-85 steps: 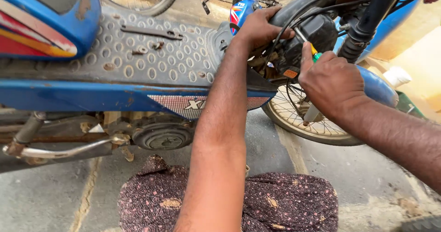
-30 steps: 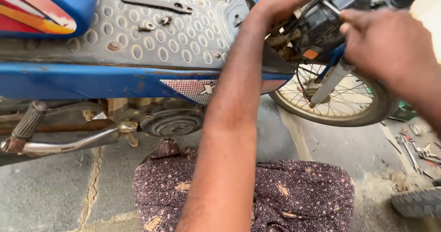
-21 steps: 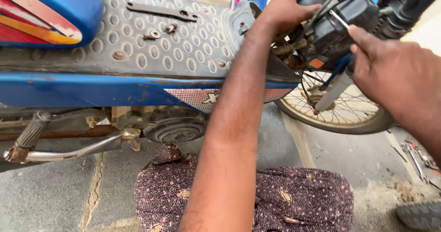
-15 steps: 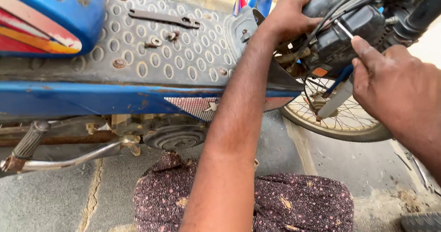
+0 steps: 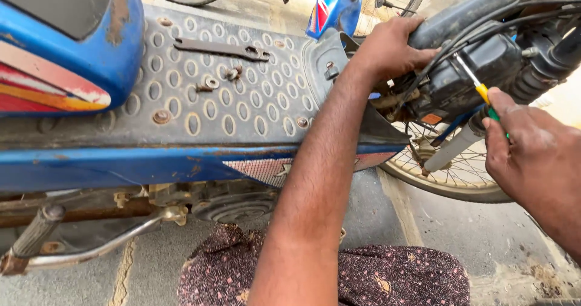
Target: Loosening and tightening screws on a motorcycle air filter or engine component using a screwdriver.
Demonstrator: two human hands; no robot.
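A blue moped stands in front of me, its grey studded footboard [image 5: 200, 100] across the middle. My left hand [image 5: 387, 49] reaches over the footboard and grips the black frame part by the cables at the front. My right hand [image 5: 532, 154] holds a screwdriver [image 5: 475, 82] with a yellow and green handle. Its metal tip points up-left against the black box [image 5: 478, 70] under the steering column.
A flat spanner [image 5: 221, 47] and loose nuts and washers [image 5: 212, 82] lie on the footboard. The spoked front wheel [image 5: 454, 173] is below the black box. A kick lever and footpeg [image 5: 42, 233] stick out at lower left. Patterned cloth [image 5: 375, 276] covers my lap.
My right hand has drawn back to the right and now shows the screwdriver, its tip set against the black box. My left hand keeps its grip. The view has shifted slightly.
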